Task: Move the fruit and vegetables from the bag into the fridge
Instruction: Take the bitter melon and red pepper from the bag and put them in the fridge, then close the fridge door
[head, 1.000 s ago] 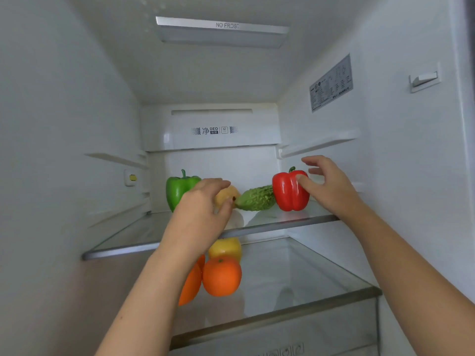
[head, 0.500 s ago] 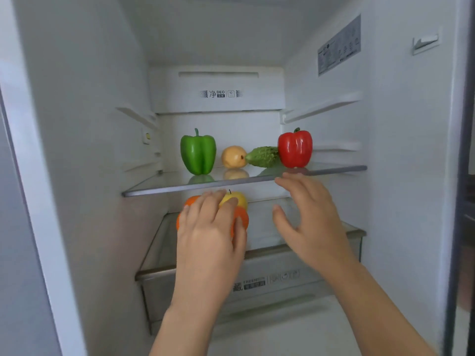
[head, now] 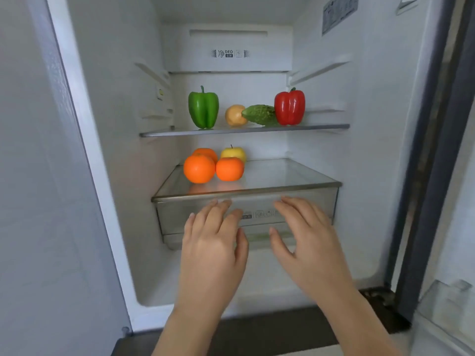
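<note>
In the upper middle of the frame, the fridge's [head: 372,150] upper glass shelf [head: 321,126] holds, left to right, an upright green bell pepper [head: 203,107], a round tan-yellow item [head: 234,115], a bitter gourd [head: 259,114] and an upright red bell pepper [head: 289,107]. Below, left of centre, three oranges [head: 199,168] and a yellow apple [head: 234,153] sit on the lower glass shelf [head: 282,173]. At lower centre, the left hand [head: 213,242] and right hand [head: 305,237] hover before the clear drawer [head: 323,201], fingers spread, holding nothing.

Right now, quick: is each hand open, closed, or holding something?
Left hand: open, fingers spread, holding nothing.
Right hand: open, fingers spread, holding nothing.
</note>
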Demonstrator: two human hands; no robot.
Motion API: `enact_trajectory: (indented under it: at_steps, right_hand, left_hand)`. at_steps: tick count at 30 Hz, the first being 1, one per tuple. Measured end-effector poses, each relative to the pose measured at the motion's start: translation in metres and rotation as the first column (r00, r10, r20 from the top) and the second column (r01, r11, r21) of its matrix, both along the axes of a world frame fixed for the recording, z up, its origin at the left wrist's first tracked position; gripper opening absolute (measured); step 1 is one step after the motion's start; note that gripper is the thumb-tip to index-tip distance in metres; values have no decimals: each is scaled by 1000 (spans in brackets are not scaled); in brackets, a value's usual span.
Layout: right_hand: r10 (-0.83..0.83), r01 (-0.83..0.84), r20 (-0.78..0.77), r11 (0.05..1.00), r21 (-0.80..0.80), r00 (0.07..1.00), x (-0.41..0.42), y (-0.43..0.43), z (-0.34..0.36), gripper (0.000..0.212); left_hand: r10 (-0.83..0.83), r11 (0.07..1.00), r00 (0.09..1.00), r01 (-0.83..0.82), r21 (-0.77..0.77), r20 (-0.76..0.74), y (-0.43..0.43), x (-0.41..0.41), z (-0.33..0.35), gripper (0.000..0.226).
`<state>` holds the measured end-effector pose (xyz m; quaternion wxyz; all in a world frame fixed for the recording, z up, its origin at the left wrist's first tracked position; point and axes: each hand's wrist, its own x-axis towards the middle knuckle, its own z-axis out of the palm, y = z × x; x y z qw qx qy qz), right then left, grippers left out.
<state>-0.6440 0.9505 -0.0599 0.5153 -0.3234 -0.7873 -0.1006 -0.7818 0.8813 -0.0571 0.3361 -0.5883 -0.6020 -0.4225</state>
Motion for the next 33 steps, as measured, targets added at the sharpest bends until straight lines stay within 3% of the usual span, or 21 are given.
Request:
enact_trajectory:
  at_steps: [11, 21, 33]
  right_hand:
    - [74, -58, 90, 984, -169, 993, 59, -76, -45, 45]
    - [79, -59, 121, 986, -154, 990, 114, -158, -48, 43]
    - [77, -34, 204, 978, -208, 976, 171, -277, -69, 42]
  left_hand:
    - [118, 975, 992, -109, -193, 37, -90, 73, -43, 35]
    - [168, 970, 983, -152, -191, 70, -176, 116, -56, 36]
    - [128, 961, 984, -92, -261, 125, -298, 165, -93, 37]
